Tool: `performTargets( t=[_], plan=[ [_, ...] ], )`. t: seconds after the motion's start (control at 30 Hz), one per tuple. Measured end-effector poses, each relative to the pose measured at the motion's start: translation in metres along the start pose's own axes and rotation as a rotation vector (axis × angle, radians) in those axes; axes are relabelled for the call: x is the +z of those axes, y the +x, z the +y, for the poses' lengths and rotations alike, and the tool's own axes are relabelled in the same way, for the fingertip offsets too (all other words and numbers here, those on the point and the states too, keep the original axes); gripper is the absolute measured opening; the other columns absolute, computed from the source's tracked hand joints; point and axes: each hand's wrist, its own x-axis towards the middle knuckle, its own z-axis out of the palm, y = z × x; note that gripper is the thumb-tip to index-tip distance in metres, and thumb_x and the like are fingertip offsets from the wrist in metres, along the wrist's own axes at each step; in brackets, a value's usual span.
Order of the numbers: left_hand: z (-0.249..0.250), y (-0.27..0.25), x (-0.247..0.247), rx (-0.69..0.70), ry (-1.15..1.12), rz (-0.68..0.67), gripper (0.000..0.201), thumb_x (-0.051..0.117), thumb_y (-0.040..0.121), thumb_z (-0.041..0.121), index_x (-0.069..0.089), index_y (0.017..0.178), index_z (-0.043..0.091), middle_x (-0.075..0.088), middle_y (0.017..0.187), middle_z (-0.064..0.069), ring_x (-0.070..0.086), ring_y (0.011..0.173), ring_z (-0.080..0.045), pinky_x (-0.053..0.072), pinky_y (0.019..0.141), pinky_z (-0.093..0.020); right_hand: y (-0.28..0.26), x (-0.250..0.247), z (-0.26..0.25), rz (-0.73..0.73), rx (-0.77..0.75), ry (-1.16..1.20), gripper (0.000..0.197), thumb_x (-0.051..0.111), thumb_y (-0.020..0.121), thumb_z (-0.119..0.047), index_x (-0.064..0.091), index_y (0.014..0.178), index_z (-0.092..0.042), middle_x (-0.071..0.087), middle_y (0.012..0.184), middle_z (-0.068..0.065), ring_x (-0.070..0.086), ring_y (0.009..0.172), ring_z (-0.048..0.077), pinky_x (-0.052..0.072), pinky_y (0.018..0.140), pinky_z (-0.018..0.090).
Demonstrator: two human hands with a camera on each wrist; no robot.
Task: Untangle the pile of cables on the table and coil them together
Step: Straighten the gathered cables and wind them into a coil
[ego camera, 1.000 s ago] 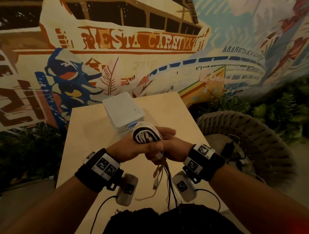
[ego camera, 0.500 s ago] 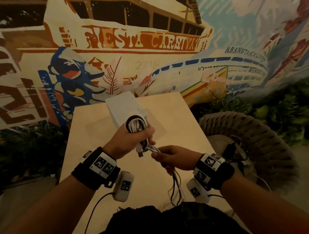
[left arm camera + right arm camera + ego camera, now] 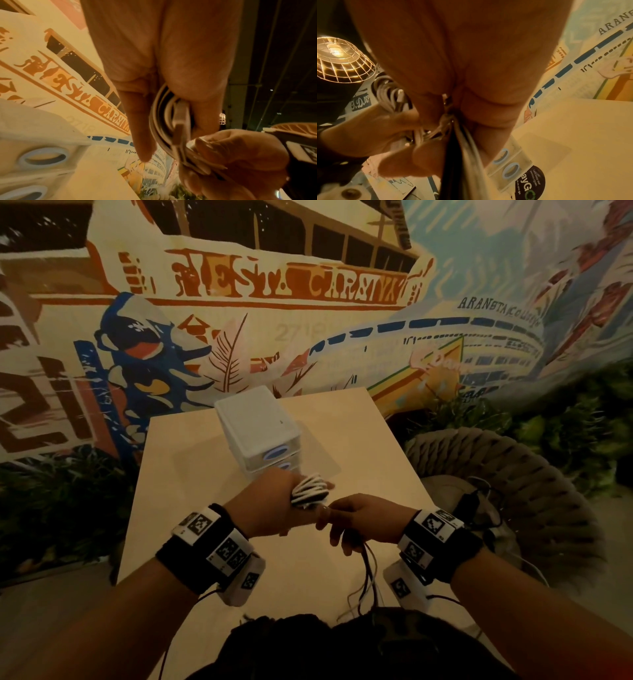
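Table (image 3: 191, 460), white drawer box (image 3: 255, 422) at far centre. Left hand (image 3: 270, 508) above near-centre table, fingers wrapped by the cable coil (image 3: 310, 491). Right hand (image 3: 363, 518) just right of it, closed round loose cable tails (image 3: 368, 573) hanging toward near edge. Risk: slack or uneven pull on tails, wraps slide off fingertips, coil springs open.

front: drawer box (image 3: 258, 428) just beyond hands | left, right: bare table (image 3: 178, 491) | right: wicker chair (image 3: 513, 474)

Black wristbands (image 3: 202, 556), white coded tags, bare forearms
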Motion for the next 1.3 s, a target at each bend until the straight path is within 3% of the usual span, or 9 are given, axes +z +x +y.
performTargets(
  t=[0.1, 0.4, 0.63, 0.73, 0.93, 1.07, 1.17, 1.23, 1.3],
  plan=[
    [0.007, 0.0, -0.002, 0.031, 0.191, -0.113, 0.019, 0.067, 0.093, 0.036, 0.068, 0.085, 0.019, 0.066, 0.067, 0.001, 0.057, 0.054, -0.009, 0.042, 0.056, -0.019, 0.0, -0.001, 0.001, -0.02, 0.007, -0.013, 0.032, 0.049, 0.106, -0.033, 0.067, 0.115, -0.008, 0.072, 0.087, 0.003, 0.067, 0.068, 0.016, 0.054, 0.064, 0.027],
    [0.012, 0.003, 0.018, 0.052, 0.497, -0.276, 0.014, 0.061, 0.092, 0.028, 0.064, 0.104, 0.023, 0.068, 0.091, 0.005, 0.063, 0.081, -0.016, 0.05, 0.072, -0.03, 0.005, -0.002, 0.003, -0.08, 0.08, 0.226, 0.036, 0.035, 0.107, -0.008, 0.058, 0.124, 0.014, 0.07, 0.098, 0.018, 0.067, 0.073, 0.022, 0.054, 0.064, 0.029],
    [0.02, 0.002, 0.022, -0.041, 0.579, -0.272, 0.016, 0.059, 0.091, 0.021, 0.067, 0.104, 0.017, 0.066, 0.09, 0.0, 0.062, 0.082, -0.019, 0.054, 0.075, -0.034, 0.005, -0.005, -0.004, -0.281, 0.144, 0.281, 0.062, 0.025, 0.1, -0.042, 0.059, 0.12, 0.005, 0.066, 0.112, 0.022, 0.067, 0.085, 0.028, 0.05, 0.075, 0.033],
    [0.027, 0.002, 0.024, -0.082, 0.621, -0.286, 0.015, 0.057, 0.093, 0.017, 0.068, 0.101, 0.011, 0.061, 0.086, -0.002, 0.054, 0.075, -0.019, 0.049, 0.069, -0.032, 0.008, -0.005, -0.009, -0.316, 0.146, 0.136, 0.066, 0.044, 0.089, -0.058, 0.061, 0.121, -0.002, 0.069, 0.108, 0.014, 0.068, 0.086, 0.023, 0.052, 0.078, 0.033],
    [0.039, 0.004, 0.029, 0.005, 0.69, -0.318, 0.016, 0.06, 0.097, 0.023, 0.073, 0.103, 0.016, 0.07, 0.093, -0.004, 0.069, 0.087, -0.025, 0.053, 0.07, -0.035, 0.015, 0.001, -0.021, -0.298, 0.208, -0.164, 0.02, 0.068, 0.094, -0.023, 0.069, 0.107, -0.009, 0.073, 0.098, 0.005, 0.071, 0.088, 0.024, 0.058, 0.086, 0.039],
    [0.037, 0.006, 0.032, -0.025, 0.689, -0.314, 0.019, 0.061, 0.096, 0.028, 0.071, 0.089, 0.014, 0.05, 0.069, 0.002, 0.06, 0.072, -0.023, 0.049, 0.064, -0.034, 0.021, 0.019, -0.025, -0.138, 0.198, -0.465, 0.009, 0.07, 0.09, -0.022, 0.071, 0.086, -0.013, 0.069, 0.072, -0.003, 0.067, 0.064, 0.012, 0.058, 0.07, 0.028],
    [0.029, 0.005, 0.032, -0.072, 0.65, -0.279, 0.02, 0.059, 0.093, 0.026, 0.062, 0.077, 0.015, 0.045, 0.063, 0.004, 0.054, 0.069, -0.02, 0.045, 0.062, -0.031, 0.024, 0.027, -0.022, -0.039, 0.163, -0.56, 0.018, 0.068, 0.091, -0.028, 0.067, 0.083, -0.012, 0.063, 0.072, 0.002, 0.061, 0.061, 0.017, 0.054, 0.067, 0.027],
    [0.026, 0.003, 0.031, -0.083, 0.605, -0.221, 0.016, 0.06, 0.091, 0.028, 0.065, 0.087, 0.014, 0.058, 0.072, 0.002, 0.06, 0.073, -0.02, 0.052, 0.066, -0.032, 0.024, 0.027, -0.02, -0.017, 0.142, -0.601, 0.023, 0.065, 0.093, -0.031, 0.067, 0.089, -0.008, 0.058, 0.071, 0.003, 0.059, 0.068, 0.022, 0.051, 0.069, 0.03],
    [0.018, 0.001, 0.03, -0.053, 0.528, -0.113, 0.036, 0.065, 0.088, 0.038, 0.061, 0.12, 0.022, 0.068, 0.097, 0.003, 0.066, 0.087, -0.02, 0.055, 0.073, -0.033, 0.022, 0.023, -0.018, -0.006, 0.117, -0.583, 0.03, 0.061, 0.095, -0.031, 0.068, 0.097, -0.002, 0.056, 0.071, 0.004, 0.057, 0.071, 0.024, 0.049, 0.07, 0.032]
  ],
)
